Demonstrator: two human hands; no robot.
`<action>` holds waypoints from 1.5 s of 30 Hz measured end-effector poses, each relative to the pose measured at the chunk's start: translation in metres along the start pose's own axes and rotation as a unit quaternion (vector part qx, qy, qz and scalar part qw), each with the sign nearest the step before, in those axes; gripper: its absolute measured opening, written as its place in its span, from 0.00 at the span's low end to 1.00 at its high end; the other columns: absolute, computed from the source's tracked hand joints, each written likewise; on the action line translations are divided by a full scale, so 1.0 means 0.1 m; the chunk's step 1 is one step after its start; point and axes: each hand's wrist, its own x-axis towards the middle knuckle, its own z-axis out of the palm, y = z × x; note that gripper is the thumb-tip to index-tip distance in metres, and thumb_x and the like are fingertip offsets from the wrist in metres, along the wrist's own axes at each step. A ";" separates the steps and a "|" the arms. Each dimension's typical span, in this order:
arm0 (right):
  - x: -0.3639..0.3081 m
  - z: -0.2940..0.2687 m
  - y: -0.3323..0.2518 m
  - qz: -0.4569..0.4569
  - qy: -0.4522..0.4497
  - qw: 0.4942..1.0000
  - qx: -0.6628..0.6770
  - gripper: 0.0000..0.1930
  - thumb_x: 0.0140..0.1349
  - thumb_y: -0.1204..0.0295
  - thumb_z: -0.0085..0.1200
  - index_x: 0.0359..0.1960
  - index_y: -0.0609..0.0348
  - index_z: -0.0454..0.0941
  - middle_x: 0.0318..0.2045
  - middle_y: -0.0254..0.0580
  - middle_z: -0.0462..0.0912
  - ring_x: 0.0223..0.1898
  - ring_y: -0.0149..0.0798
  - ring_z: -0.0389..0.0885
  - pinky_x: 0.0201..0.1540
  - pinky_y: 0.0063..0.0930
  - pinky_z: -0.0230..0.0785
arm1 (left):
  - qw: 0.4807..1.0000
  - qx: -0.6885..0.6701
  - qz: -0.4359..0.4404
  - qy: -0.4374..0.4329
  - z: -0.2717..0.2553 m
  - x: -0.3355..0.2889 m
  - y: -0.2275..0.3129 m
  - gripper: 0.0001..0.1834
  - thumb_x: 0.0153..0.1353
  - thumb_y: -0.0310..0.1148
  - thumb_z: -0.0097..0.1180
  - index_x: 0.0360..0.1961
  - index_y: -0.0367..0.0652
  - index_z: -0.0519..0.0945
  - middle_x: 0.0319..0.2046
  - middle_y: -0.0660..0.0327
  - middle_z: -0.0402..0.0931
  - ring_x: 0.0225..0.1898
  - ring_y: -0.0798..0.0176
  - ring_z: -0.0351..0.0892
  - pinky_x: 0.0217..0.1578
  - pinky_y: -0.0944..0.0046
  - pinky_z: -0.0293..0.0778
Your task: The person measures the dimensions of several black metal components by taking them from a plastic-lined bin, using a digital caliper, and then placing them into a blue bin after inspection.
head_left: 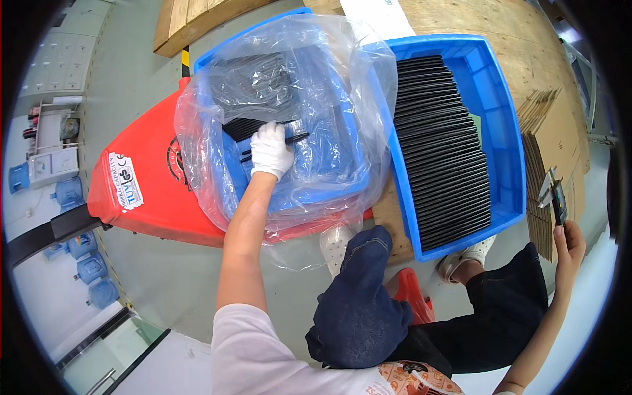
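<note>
My left hand (271, 153), in a white glove, reaches into a blue bin (309, 197) lined with a clear plastic bag (197, 138). Its fingers are closed round a thin black rod (299, 137), whose end sticks out to the right of the glove. Similar black rods (240, 128) lie stacked beside and beyond the hand, partly under the plastic. Far to the right, my bare right hand (570, 242) grips a digital caliper (558, 199), held upright near some flat cardboard. Whether the caliper's jaws touch anything cannot be made out.
A second blue bin (515, 151) on the right holds a long row of black rods (441, 158). Folded cardboard sheets (559, 131) stand beside it. Under the lined bin is a red pallet jack (145, 171). A red stool (411, 296) sits near my legs.
</note>
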 end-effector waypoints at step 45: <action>-0.06 0.19 -0.28 -0.020 -0.031 0.998 -0.045 0.10 0.54 0.71 0.53 0.31 0.68 0.70 0.21 0.31 0.67 0.25 0.23 0.63 0.27 0.17 0.56 | 0.988 0.097 0.078 0.087 -0.04 0.07 -0.04 0.10 0.49 0.28 0.47 0.35 0.43 0.71 0.35 0.56 0.70 0.37 0.53 0.74 0.31 0.53 0.75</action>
